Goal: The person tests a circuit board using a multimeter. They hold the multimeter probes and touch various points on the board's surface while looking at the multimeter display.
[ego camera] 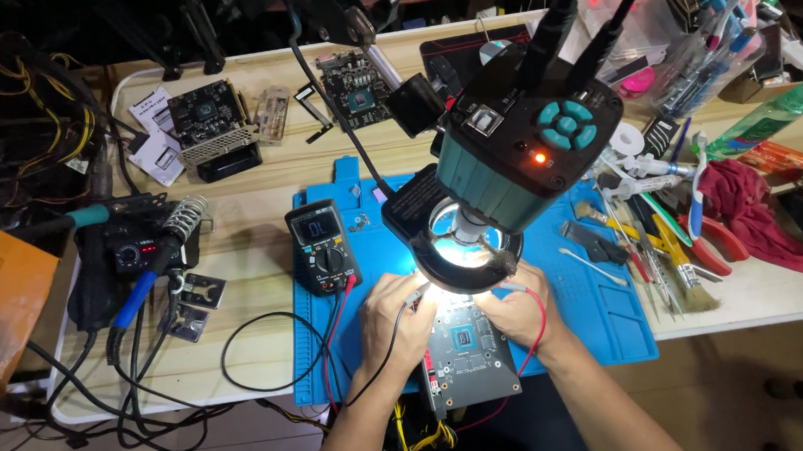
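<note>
Circuit board (468,359) lies on blue mat (612,319) beneath lit microscope (508,145). Left hand (398,323) pinches black probe; right hand (518,309) pinches red probe. Both tips on board. Multimeter (326,246) powered, display lit; probing under way, not finished.

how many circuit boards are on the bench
3. One circuit board lies on the blue mat under the microscope, between the left hand and right hand. Two more lie at the back: one back-left, one back-centre. Clutter may hide others.
</note>
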